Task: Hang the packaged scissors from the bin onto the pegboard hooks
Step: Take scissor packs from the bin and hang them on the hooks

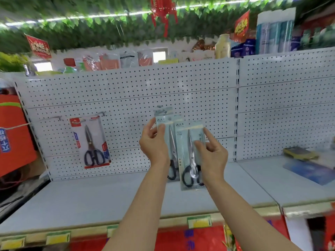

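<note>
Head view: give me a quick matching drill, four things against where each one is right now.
Things:
1. red-carded scissors pack
2. pale pack in the left hand
3. pale pack in the right hand
4. yellow sponge

Places:
A. lying on the shelf at far right
B. hanging alone on a pegboard hook, left
C. held up with its top at a hook
D. held lower, overlapping the other pale pack

Pairs: 1-B, 2-C, 3-D, 4-A

Bare pegboard (190, 84) lies open above the hands; hung red pack (90, 142) blocks left.
</note>
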